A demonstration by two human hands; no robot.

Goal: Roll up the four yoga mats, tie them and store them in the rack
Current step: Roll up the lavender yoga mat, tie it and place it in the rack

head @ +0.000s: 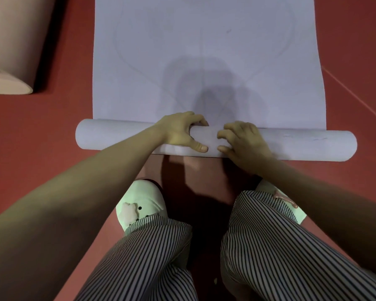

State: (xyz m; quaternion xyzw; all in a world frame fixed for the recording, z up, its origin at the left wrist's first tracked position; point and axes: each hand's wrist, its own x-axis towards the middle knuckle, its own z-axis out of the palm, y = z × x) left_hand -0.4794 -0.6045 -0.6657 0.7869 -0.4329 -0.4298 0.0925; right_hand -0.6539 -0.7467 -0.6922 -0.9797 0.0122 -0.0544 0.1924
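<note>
Left hand (182, 132), right hand (241, 140) curl round lilac mat (204, 44) roll, mid-width; flat length ahead, red floor (41, 131) flanks edges.

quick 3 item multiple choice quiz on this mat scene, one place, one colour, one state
1. Where is the pink mat? A) left of the lavender yoga mat B) on top of it C) inside its roll
2. What colour is the floor? A) grey B) red C) blue
3. How is the lavender yoga mat? A) flat B) fully rolled C) partly rolled
Answers: 1 A, it lies apart at upper left; 2 B, red all round; 3 C, left hand and right hand hold the roll, the rest lies flat.
</note>
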